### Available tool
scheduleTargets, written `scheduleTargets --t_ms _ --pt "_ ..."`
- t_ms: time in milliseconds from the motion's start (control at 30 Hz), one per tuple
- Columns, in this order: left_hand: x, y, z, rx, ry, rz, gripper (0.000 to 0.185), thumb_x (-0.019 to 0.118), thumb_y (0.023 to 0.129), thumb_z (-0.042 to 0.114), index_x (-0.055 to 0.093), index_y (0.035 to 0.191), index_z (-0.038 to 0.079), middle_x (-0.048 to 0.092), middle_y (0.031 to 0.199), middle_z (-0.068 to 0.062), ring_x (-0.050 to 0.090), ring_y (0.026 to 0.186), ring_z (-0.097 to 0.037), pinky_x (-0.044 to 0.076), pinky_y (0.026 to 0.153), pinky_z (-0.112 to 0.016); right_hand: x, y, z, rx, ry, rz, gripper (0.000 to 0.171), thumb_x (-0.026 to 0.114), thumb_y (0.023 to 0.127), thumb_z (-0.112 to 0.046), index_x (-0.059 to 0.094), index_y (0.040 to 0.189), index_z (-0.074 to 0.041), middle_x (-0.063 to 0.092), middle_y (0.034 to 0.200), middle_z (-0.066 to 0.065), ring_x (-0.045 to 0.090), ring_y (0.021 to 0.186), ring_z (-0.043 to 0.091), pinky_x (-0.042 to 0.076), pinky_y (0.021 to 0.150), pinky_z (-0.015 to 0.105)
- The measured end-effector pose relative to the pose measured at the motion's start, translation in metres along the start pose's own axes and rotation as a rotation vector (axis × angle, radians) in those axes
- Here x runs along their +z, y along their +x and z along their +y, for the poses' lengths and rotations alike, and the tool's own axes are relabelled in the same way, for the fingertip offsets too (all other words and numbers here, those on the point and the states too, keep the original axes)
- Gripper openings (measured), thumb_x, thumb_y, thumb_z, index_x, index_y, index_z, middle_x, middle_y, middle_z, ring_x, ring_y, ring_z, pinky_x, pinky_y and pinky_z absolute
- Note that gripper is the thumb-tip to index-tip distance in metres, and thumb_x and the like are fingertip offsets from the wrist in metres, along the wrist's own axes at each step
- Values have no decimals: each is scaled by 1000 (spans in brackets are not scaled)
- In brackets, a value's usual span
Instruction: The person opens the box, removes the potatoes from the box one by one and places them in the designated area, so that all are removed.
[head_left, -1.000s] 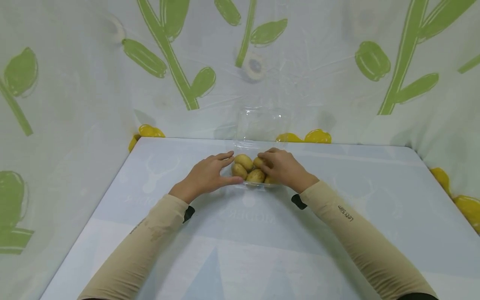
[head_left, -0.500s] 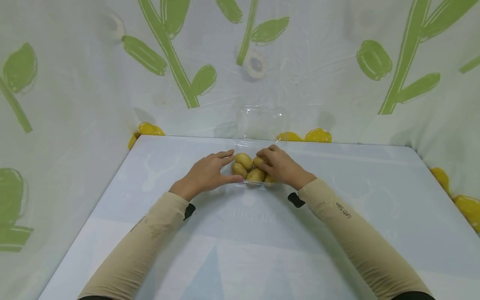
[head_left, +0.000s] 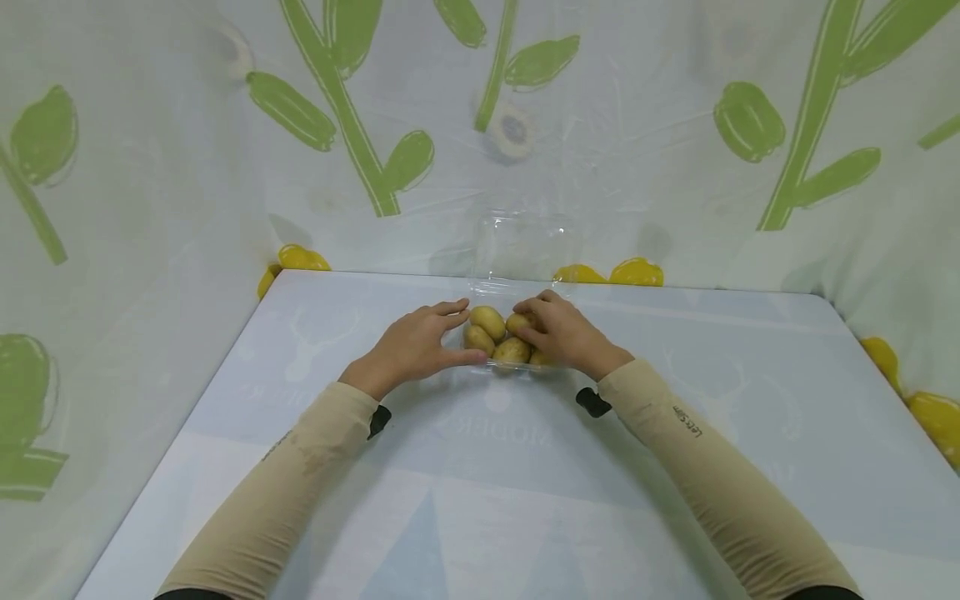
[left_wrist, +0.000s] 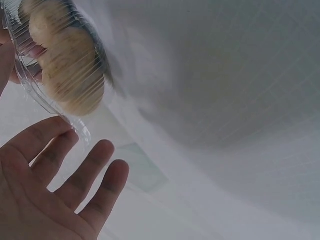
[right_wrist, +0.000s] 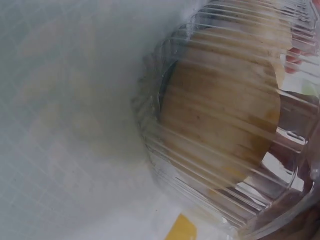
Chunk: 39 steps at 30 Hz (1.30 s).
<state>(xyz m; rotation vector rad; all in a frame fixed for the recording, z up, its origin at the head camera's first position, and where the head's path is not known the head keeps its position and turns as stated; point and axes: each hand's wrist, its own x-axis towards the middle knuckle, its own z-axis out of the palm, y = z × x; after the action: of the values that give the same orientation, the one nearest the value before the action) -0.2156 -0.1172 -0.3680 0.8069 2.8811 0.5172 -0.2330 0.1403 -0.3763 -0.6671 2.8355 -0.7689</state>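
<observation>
Several potatoes point(head_left: 487, 322) lie in a clear plastic clamshell box point(head_left: 517, 367) near the table's back edge. Its transparent lid point(head_left: 525, 242) stands raised behind it. My left hand point(head_left: 412, 346) spans the box's left side, thumb at the front rim and fingers loosely extended toward the back corner; the left wrist view has those fingers point(left_wrist: 100, 155) spread by the rim. My right hand point(head_left: 566, 333) curls over the box's right side, its fingers and thumb holding a potato point(head_left: 517, 323). Through the ribbed wall point(right_wrist: 155, 155), the right wrist view shows a potato point(right_wrist: 220, 105) close up.
The pale printed tabletop point(head_left: 480, 500) spreads out in front of the box. A white curtain point(head_left: 637, 125) with green plant prints hangs right behind the table and along both sides, with yellow shapes point(head_left: 636, 272) at its foot.
My right hand shifts very slightly up and left over the potato in the first half second, then stays put. The left hand and the box look the same.
</observation>
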Motion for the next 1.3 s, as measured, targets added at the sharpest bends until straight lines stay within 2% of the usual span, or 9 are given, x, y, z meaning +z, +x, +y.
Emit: scheduleTargets --t_ms 233,733,933,1167,1300 --pt "-1 -2 0 -7 -12 -1 93 63 86 73 46 152 11 35 162 0 42 142 -33 40 111 -52 3 1 2 -44 -19 31 45 65 102 -23 59 141 -1 56 133 19 56 119 32 49 101 46" --pt "2 0 1 -14 -12 10 91 62 86 74 48 151 12 36 162 2 43 142 -32 40 111 -51 3 -6 0 -74 -24 99 42 67 100 -23 64 136 0 56 134 18 58 119 33 50 102 47" --pt "1 -1 1 -11 -6 8 91 63 86 73 47 151 11 36 162 1 42 142 -32 40 111 -51 5 -9 2 -126 4 141 42 70 98 -20 64 134 0 56 134 17 60 115 31 52 98 43" --pt "1 -1 2 -20 -10 7 91 64 86 72 48 151 11 37 161 0 43 142 -32 40 111 -52 6 -11 1 -188 25 180 41 71 97 -18 64 133 -1 59 137 16 58 124 31 50 102 44" --pt "0 -1 2 -17 -8 8 90 64 86 73 49 151 11 37 161 1 43 142 -32 40 111 -52 6 -13 1 -210 34 188 40 72 96 -16 64 133 -1 62 136 14 59 123 30 50 103 44"
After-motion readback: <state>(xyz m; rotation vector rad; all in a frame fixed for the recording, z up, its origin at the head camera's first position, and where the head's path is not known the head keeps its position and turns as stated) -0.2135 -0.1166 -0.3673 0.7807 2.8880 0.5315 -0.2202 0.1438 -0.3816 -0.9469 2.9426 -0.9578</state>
